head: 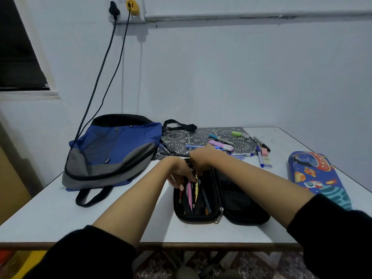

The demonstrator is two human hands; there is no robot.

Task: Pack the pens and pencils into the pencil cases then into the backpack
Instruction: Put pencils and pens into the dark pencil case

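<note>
The right hand (201, 159) was bent down over the far ends of the packed pens (189, 195); whether any was pinched could not be told. The left hand (177, 173), beside it, was curled on the far-left rim of the open black pencil case (239, 200). The packed pens were laid near-to-far. The loose pens (220, 144) were scattered just beyond, mostly left-to-right, nearer the right hand. The backpack (112, 152) was set far left.

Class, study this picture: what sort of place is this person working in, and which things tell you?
Probably a home study corner: a plain white table against a painted wall, a wall socket with two plugs, and a backpack beside loose pens.
</note>
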